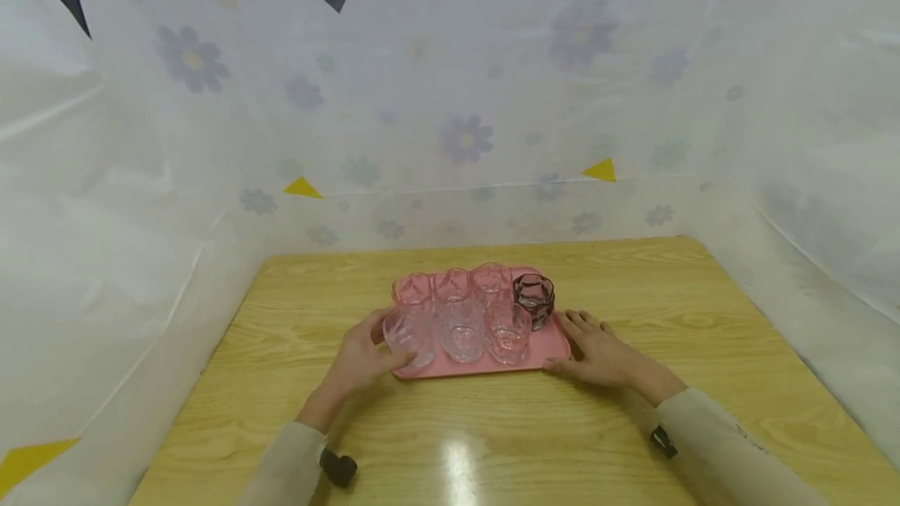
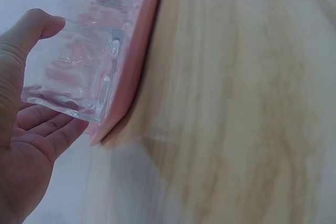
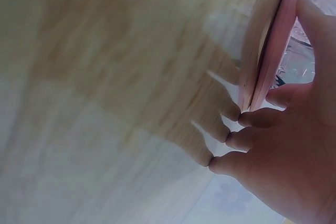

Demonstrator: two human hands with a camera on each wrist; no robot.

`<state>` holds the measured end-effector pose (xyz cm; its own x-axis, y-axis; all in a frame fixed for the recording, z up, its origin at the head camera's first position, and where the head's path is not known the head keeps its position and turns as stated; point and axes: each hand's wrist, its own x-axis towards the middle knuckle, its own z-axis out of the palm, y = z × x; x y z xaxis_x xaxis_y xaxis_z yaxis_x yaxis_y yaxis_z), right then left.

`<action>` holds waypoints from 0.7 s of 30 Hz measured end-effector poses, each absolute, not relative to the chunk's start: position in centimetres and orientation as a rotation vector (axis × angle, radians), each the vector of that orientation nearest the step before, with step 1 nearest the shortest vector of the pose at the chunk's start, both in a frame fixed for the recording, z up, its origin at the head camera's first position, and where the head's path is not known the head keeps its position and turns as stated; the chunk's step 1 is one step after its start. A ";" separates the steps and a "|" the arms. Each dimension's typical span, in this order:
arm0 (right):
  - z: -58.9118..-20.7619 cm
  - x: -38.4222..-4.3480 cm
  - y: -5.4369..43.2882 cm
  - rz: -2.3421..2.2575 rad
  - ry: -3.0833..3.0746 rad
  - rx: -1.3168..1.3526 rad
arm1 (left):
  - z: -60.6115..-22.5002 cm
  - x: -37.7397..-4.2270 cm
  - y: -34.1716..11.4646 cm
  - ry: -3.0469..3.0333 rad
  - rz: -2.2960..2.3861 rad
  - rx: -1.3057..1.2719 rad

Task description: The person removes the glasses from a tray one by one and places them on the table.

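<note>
A pink tray (image 1: 541, 346) lies on the wooden table, bearing several faceted drinking glasses in two rows. My left hand (image 1: 362, 354) holds the clear glass (image 1: 411, 338) at the front left corner, thumb across its near side and fingers round its far left side. The left wrist view shows this glass (image 2: 73, 72) between thumb and fingers, at the tray's rim (image 2: 131, 72). At the tray's right end my right hand (image 1: 598, 354) rests with fingers spread, fingertips at the tabletop and thumb along the rim. A dark smoky glass (image 1: 534, 299) stands at the back right of the tray.
Beside the held glass are two more clear front glasses (image 1: 462, 338). Clear glasses (image 1: 452, 285) also fill the back row. Bare wooden table (image 1: 450, 420) surrounds the tray. White flower-patterned sheeting (image 1: 464, 209) closes off the back and both sides.
</note>
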<state>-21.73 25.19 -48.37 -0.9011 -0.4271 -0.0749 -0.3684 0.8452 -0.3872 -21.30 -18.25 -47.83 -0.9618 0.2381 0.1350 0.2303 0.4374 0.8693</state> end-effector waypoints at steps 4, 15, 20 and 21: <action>-48.3 -21.8 25.2 -0.555 2.864 -0.624 | -47.6 -21.1 -19.1 2.681 1.622 0.447; -48.4 -21.6 25.2 -0.565 2.862 -0.624 | -47.3 -21.3 -22.4 2.823 1.633 0.409; -48.4 -21.6 25.1 -0.571 2.861 -0.626 | -47.0 -21.7 -23.6 2.870 1.643 0.289; -48.4 -21.7 25.1 -0.571 2.861 -0.627 | -47.0 -21.9 -23.9 2.888 1.634 0.267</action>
